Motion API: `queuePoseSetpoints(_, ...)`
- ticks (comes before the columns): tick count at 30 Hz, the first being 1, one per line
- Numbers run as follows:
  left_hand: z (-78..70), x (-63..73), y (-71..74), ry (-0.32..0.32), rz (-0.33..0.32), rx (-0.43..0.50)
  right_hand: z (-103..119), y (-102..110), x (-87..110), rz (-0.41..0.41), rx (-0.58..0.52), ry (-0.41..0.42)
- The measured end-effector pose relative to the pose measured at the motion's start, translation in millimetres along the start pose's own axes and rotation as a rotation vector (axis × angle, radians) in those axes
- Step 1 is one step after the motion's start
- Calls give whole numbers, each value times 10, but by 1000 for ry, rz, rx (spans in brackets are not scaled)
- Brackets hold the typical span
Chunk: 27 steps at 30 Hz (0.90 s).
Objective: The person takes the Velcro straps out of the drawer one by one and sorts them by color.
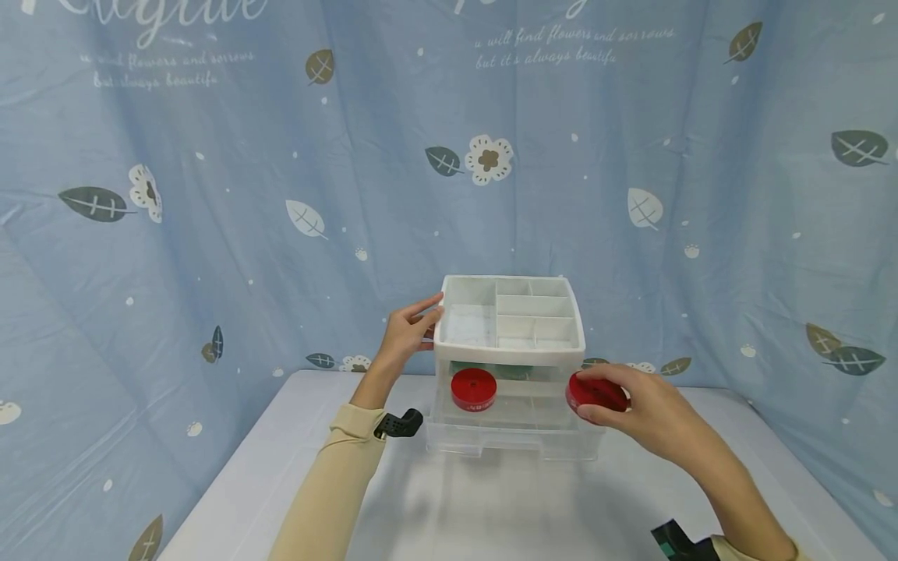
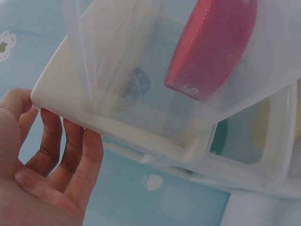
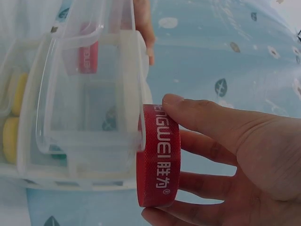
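A white desktop organizer with clear drawers stands on the table. Its upper clear drawer is pulled out toward me and holds one red tape roll, lying flat on the left side. A second red tape roll, with white lettering, is pinched between the thumb and fingers of my right hand at the drawer's right edge. My left hand rests its fingertips against the organizer's left side near the top; the left wrist view shows these fingers along the white edge.
The organizer's top is an open tray with several white compartments. Yellow things show through lower clear drawers, and something green is inside too. White table surrounds the organizer, with a blue patterned curtain behind.
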<state>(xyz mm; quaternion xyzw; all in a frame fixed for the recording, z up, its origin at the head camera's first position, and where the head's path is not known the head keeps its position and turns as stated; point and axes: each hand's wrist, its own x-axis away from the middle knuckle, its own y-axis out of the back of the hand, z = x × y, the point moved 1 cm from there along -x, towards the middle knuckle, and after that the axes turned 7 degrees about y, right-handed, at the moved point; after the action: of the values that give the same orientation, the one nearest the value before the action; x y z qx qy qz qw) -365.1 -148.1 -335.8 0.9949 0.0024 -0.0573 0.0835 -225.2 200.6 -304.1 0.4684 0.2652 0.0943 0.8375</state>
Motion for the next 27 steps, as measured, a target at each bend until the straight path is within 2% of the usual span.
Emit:
queuePoseSetpoints(6,6,-7,-2,-5,4,5,-114,40,57,1,-31,-39)
queuePoseSetpoints(17,-10,2,-3,-2,-1,-6,-411,71,176,-34,39,-52)
queuePoseSetpoints(21,-51,39,-4,6,0,-10,-546,-4,183,-38,55,-59)
queuePoseSetpoints(27,-56,43,-6,7,-5,-18,-787,-226,174,-1,37,-130)
